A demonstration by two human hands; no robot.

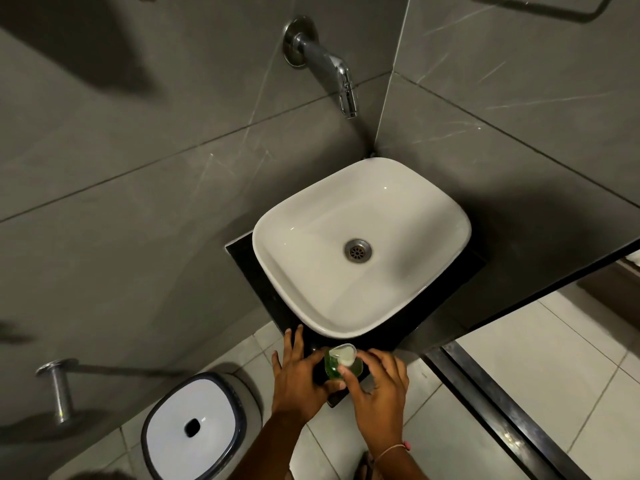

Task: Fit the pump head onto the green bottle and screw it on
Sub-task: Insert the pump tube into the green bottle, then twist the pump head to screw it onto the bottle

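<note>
The green bottle (343,368) stands upright on the front corner of the black counter (277,306), just in front of the white basin (360,247), which serves as the landmark here. The pump head (343,354), pale and translucent, sits on top of the bottle; whether it is threaded on cannot be told from above. The left hand (299,375) lies against the bottle's left side, thumb toward the bottle's base and fingers spread flat on the counter toward the basin's front rim. The right hand (379,386) curls around the bottle's right side, fingertips (346,370) on the pump head and bottle top, holding it in a narrow grip. A thin band (393,448) circles the right wrist.

The bottle is close to the counter's front edge, with the drop to the tiled floor (519,375) right below the hands. Left of the basin and lower, a white-lidded bin (194,424) stands on the floor, and a metal wall peg (59,389) juts out farther left. Right of the basin, open floor runs beside a dark metal track (502,410).

The basin fills most of the counter, leaving only narrow black margins. Its drain (357,250) sits at the centre. Beyond the basin, a chrome tap (329,64) projects from the grey tiled wall (138,150) near the corner.
</note>
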